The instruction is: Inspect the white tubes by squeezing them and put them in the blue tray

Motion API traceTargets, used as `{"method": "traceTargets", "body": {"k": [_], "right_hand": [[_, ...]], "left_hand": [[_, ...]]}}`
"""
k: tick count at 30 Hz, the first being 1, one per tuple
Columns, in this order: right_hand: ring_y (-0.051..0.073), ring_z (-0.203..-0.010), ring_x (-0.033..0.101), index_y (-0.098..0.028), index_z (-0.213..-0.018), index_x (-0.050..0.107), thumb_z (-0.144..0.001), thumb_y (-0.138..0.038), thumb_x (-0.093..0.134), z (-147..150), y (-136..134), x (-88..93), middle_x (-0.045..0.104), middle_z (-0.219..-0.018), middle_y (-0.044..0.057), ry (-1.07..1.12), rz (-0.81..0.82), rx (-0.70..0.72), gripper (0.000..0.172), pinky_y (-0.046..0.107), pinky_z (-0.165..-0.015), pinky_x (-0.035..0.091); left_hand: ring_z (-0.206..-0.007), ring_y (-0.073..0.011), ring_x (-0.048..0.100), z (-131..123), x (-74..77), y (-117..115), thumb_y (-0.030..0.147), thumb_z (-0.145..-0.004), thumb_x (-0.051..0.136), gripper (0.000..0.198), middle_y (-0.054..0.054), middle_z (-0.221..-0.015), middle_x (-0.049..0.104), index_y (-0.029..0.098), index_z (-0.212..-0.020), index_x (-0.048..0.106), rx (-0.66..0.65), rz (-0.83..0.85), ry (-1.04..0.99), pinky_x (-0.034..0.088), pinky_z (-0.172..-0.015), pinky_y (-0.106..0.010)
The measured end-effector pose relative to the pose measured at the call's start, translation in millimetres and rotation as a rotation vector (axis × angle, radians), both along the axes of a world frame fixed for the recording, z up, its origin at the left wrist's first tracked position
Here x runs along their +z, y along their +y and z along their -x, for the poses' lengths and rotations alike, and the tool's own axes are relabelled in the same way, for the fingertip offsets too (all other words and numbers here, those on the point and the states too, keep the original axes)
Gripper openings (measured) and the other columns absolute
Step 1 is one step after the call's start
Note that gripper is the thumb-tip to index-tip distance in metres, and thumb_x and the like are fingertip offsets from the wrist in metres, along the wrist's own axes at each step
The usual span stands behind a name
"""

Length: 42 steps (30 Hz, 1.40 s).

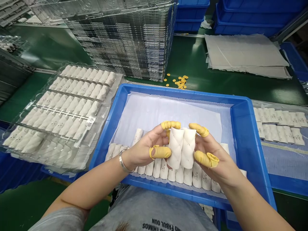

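A plastic tray (243, 134) sat on the workbench (199, 61) directly before the person, with a sheet liner (163, 112) inside it and a row of rolled pieces (180, 175) along its near wall, while two more rolls (181, 148) stood between the left hand (144, 149) and right hand (211, 157) above it. A blister tray (109, 102) of rolls lay to its left and a second blister tray (255, 103) to its right. Behind it stood a stack of blister trays (125, 45), with loose rolled finger cots (180, 81) beside the stack, folded sheets (245, 54) further right and stacked bins (192, 12) at the back.

A green bench (194, 57) carries a blue tray (243, 128) at lower centre, a tall stack of clear plastic trays (125, 45) at upper centre, small yellow discs (180, 81) just beside it, and gray sheets (243, 53) at upper right.
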State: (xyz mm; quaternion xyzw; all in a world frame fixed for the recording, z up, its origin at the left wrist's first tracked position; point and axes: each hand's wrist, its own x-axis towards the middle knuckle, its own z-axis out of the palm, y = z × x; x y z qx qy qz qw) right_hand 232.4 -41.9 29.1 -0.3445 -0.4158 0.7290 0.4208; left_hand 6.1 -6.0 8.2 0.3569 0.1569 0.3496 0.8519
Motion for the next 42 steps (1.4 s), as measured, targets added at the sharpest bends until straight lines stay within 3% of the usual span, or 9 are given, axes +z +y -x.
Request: {"method": "traceTargets", "body": {"k": [5, 9, 12, 14, 18, 26, 33, 36, 42], "right_hand": [[0.019, -0.103, 0.07, -0.051, -0.145, 0.061, -0.101, -0.033, 0.08, 2.4, -0.6, -4.3, 0.071, -0.13, 0.001, -0.028, -0.065, -0.002, 0.051, 0.029, -0.078, 0.06], [0.021, -0.107, 0.071, -0.05, -0.146, 0.061, -0.102, -0.035, 0.079, 0.5, -0.9, -4.5, 0.069, -0.138, 0.003, -0.033, -0.053, 0.0, 0.05, 0.034, -0.084, 0.061], [0.024, -0.11, 0.072, -0.05, -0.147, 0.058, -0.102, -0.037, 0.078, -1.0, -1.2, -3.2, 0.067, -0.141, 0.004, -0.01, -0.027, 0.006, 0.051, 0.038, -0.086, 0.062], [0.024, -0.106, 0.073, -0.052, -0.146, 0.058, -0.101, -0.039, 0.078, -1.4, -1.4, -2.0, 0.068, -0.14, 0.003, 0.015, -0.005, 0.007, 0.051, 0.036, -0.081, 0.062], [0.021, -0.09, 0.073, -0.054, -0.142, 0.06, -0.1, -0.038, 0.079, -2.1, -0.9, 0.4, 0.07, -0.132, 0.002, 0.034, 0.031, -0.008, 0.049, 0.033, -0.069, 0.061], [0.02, -0.075, 0.067, -0.047, -0.143, 0.06, -0.097, -0.042, 0.082, -3.3, -1.5, 3.0, 0.073, -0.119, 0.005, -0.03, 0.049, -0.043, 0.051, 0.035, -0.066, 0.061], [0.025, -0.107, 0.07, -0.054, -0.143, 0.062, -0.101, -0.04, 0.078, -1.3, -0.5, 1.9, 0.068, -0.136, 0.003, -0.007, -0.024, -0.009, 0.046, 0.035, -0.077, 0.061], [0.025, -0.113, 0.069, -0.054, -0.143, 0.062, -0.102, -0.038, 0.077, -0.6, -1.0, 1.7, 0.067, -0.139, 0.003, -0.02, -0.043, -0.005, 0.047, 0.039, -0.085, 0.063], [0.023, -0.106, 0.073, -0.054, -0.146, 0.059, -0.103, -0.035, 0.076, -1.2, -1.8, 1.1, 0.068, -0.139, 0.003, 0.048, 0.015, 0.001, 0.05, 0.031, -0.071, 0.063]], "left_hand": [[-0.089, -0.0161, 0.069, 0.9, -6.0, -2.0, 0.031, -0.084, 0.088, 0.064, -0.008, -0.116, 0.066, 0.032, -0.141, 0.058, 0.008, -0.061, 0.077, 0.063, -0.07, -0.023], [-0.098, -0.021, 0.07, 2.2, -5.4, -2.6, 0.033, -0.083, 0.089, 0.072, -0.009, -0.113, 0.069, 0.032, -0.146, 0.055, 0.022, -0.036, 0.096, 0.062, -0.072, -0.026], [-0.085, -0.0174, 0.068, 3.5, -1.9, -2.1, 0.033, -0.083, 0.088, 0.075, -0.003, -0.099, 0.068, 0.033, -0.148, 0.053, 0.032, 0.01, 0.11, 0.062, -0.07, -0.027], [-0.077, -0.0139, 0.066, 4.1, 0.5, -1.5, 0.032, -0.083, 0.088, 0.073, -0.001, -0.095, 0.067, 0.034, -0.148, 0.053, 0.034, 0.036, 0.1, 0.061, -0.068, -0.025], [-0.079, -0.0128, 0.068, 3.4, 2.1, -0.3, 0.027, -0.087, 0.083, 0.061, -0.001, -0.1, 0.068, 0.035, -0.142, 0.058, 0.044, 0.062, 0.057, 0.059, -0.066, -0.02], [-0.079, -0.0138, 0.067, 2.9, -0.6, 1.0, 0.029, -0.086, 0.083, 0.059, -0.006, -0.106, 0.069, 0.032, -0.141, 0.061, 0.039, 0.044, 0.061, 0.057, -0.062, -0.02], [-0.102, -0.0202, 0.067, 1.8, -4.2, 0.3, 0.03, -0.082, 0.089, 0.063, -0.007, -0.116, 0.067, 0.035, -0.139, 0.062, 0.071, -0.057, 0.073, 0.059, -0.075, -0.025], [-0.1, -0.0198, 0.067, 2.0, -5.4, 0.0, 0.028, -0.082, 0.089, 0.064, -0.006, -0.111, 0.068, 0.034, -0.139, 0.061, 0.061, -0.052, 0.075, 0.06, -0.078, -0.027], [-0.093, -0.0184, 0.068, 3.3, -3.2, -0.8, 0.028, -0.083, 0.088, 0.067, -0.005, -0.106, 0.069, 0.031, -0.143, 0.057, 0.043, -0.016, 0.089, 0.059, -0.072, -0.025]]}}
